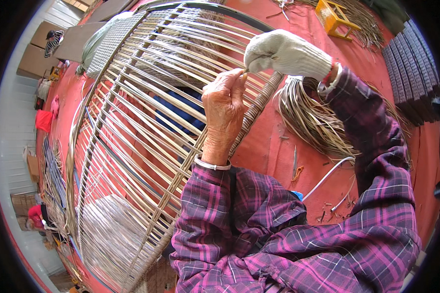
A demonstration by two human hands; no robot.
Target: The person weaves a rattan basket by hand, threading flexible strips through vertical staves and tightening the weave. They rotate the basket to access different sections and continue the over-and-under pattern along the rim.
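Observation:
A large curved frame (132, 97) of pale wicker strands fills the left and middle of the head view, its long strands tied across darker wrapped ribs. My bare left hand (225, 105) is raised at the frame's right edge, thumb and fingers pinched together. My right hand (286, 51), in a white knitted glove, is closed and meets the left fingertips just above the wrapped rim (256, 110). A short bit of wicker strand (245, 72) shows between the two hands. Most of it is hidden by the fingers and glove.
A bundle of loose strands (318, 119) lies on the red floor covering at right. Beyond are a yellow stool (335, 19) and stacked dark panels (410, 73). A thin pointed tool (295, 161) and white tubing (327, 178) lie nearby. Other people appear at far left.

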